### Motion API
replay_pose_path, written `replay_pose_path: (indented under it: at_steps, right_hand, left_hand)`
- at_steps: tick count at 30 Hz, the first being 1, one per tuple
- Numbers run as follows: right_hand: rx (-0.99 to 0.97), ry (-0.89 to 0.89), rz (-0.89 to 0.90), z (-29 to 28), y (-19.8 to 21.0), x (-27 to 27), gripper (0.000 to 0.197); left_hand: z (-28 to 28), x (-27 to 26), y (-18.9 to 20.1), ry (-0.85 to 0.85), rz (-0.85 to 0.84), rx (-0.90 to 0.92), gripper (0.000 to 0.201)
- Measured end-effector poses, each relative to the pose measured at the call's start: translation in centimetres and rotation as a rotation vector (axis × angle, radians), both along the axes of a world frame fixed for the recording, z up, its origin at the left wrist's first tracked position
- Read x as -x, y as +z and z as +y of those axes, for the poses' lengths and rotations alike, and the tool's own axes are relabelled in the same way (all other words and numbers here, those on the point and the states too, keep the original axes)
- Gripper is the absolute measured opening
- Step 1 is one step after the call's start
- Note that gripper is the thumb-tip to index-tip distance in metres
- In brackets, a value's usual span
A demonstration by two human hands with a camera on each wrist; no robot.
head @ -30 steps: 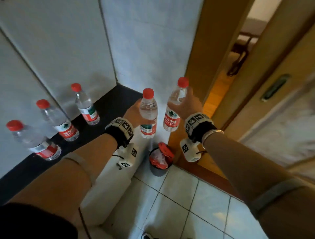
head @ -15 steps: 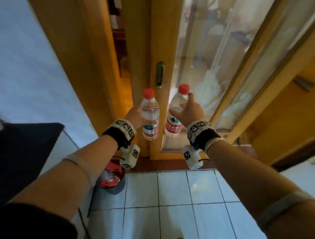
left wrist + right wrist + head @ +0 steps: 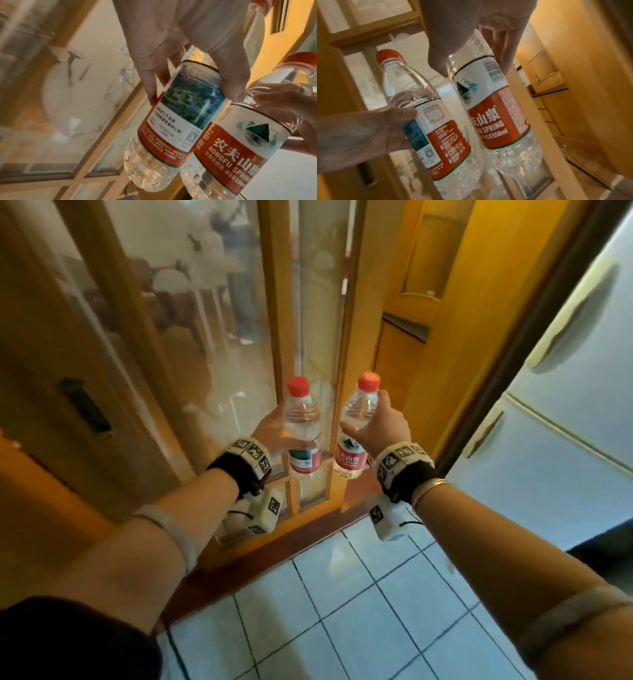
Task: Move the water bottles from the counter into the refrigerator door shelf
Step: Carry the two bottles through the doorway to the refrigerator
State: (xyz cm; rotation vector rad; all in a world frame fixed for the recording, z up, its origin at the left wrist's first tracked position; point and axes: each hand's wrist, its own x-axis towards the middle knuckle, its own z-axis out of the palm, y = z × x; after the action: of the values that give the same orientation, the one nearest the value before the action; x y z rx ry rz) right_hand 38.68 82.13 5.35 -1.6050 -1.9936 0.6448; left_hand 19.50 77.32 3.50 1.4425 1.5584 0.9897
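I carry two clear water bottles with red caps and red-and-white labels, both upright in mid-air before a wooden glass door. My left hand (image 3: 274,433) grips the left bottle (image 3: 303,419) around its middle; the left wrist view shows this bottle (image 3: 173,119) under my fingers (image 3: 150,86). My right hand (image 3: 380,426) grips the right bottle (image 3: 358,419) near its shoulder, and in the right wrist view that bottle (image 3: 496,108) hangs beneath my palm. The two bottles are close side by side. A pale refrigerator (image 3: 565,405) stands at the right edge, its doors closed.
A wooden sliding door with glass panes (image 3: 239,337) fills the view ahead. Orange wooden cabinetry (image 3: 428,302) stands between it and the refrigerator. White floor tiles (image 3: 342,611) lie below my arms.
The view has swung right, away from the black counter with its remaining bottles and past the red bin. The refrigerator has come into sight. Both hands keep their bottles.
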Motion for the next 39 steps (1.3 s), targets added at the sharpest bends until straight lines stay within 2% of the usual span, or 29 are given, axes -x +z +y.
replay_pose_path:
  at_steps: [1,3,6,9,13,18,22,27,33,39]
  right_hand:
    - [-0.002,-0.029,0.011,1.0,-0.1,-1.4,0.075]
    - [-0.006,-0.096,0.036,2.8,-0.2,-4.4,0.070]
    - [-0.018,-0.187,0.048,5.1,-0.5,-8.3,0.068]
    - [-0.042,-0.240,0.048,7.5,-0.7,-11.7,0.069]
    - [-0.038,-0.346,0.069,11.7,-0.6,-16.0,0.068]
    - [-0.070,-0.518,0.118,18.3,-0.2,-20.0,0.060]
    - [-0.076,-0.602,0.172,23.2,0.1,-23.2,0.057]
    - [-0.042,-0.663,0.153,29.2,0.2,-27.2,0.061]
    - [-0.056,-0.708,0.340,36.9,0.3,-31.6,0.048]
    - [-0.058,-0.726,0.435,44.8,1.4,-36.9,0.045]
  left_hand:
    - [1.7,-1.2,-0.1,-0.036,0.014,-0.001,0.102]
    - [4.9,-3.9,-0.1,-0.119,0.029,0.009,0.088]
    - [10.1,-7.7,-1.0,-0.194,-0.020,0.002,0.074]
    - [14.8,-11.8,-1.1,-0.318,-0.016,0.007,0.050]
    - [21.3,-16.5,-1.1,-0.393,-0.012,-0.015,0.069]
    - [30.6,-21.4,-1.0,-0.477,-0.095,-0.001,0.089]
    - [36.4,-25.2,0.5,-0.551,-0.038,-0.030,0.078]
    - [42.7,-29.4,0.5,-0.604,-0.038,-0.050,0.076]
    - [50.5,-34.3,0.5,-0.612,-0.021,-0.069,0.075]
    - [58.4,-39.4,1.7,-0.575,-0.016,-0.102,0.073]
